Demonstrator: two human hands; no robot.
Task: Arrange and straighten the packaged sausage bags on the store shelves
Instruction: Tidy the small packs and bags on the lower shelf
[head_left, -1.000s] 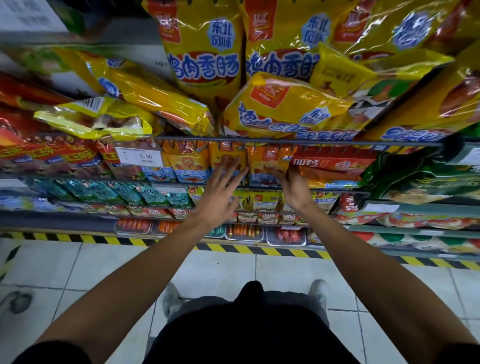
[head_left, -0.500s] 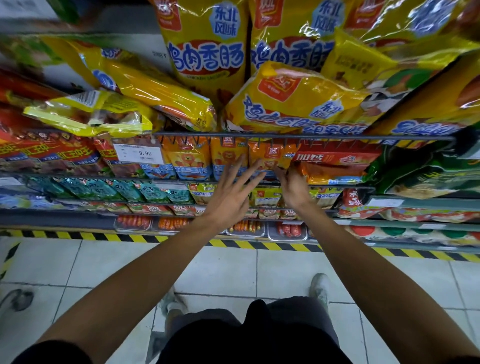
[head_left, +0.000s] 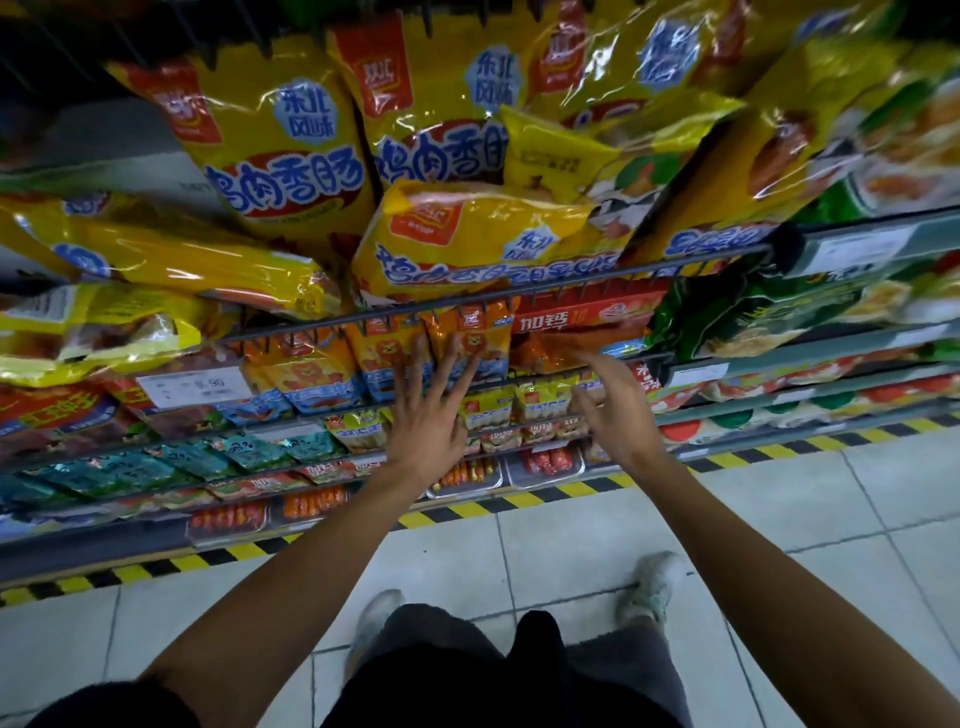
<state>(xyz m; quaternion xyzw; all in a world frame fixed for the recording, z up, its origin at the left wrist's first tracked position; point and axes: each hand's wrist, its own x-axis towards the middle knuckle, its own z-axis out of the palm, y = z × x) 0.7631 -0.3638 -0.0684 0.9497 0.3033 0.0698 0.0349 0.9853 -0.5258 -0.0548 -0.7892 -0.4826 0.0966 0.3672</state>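
Two bare hands reach to the small orange plastic sausage bags (head_left: 475, 345).
The bags hang under the grey wire shelf rail (head_left: 498, 293); left hand (head_left: 428, 426) spread flat, right hand (head_left: 615, 410) loose, holding nothing.

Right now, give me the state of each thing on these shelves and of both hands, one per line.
Left hand: open, fingers spread against the small orange lion-print sausage bags.
Right hand: open, fingers loosely curled, holding nothing.
Small orange lion-print sausage bags: upright in a row.
Large yellow sausage bag: slumped sideways on the wire rail.
Red carton: lying flat.
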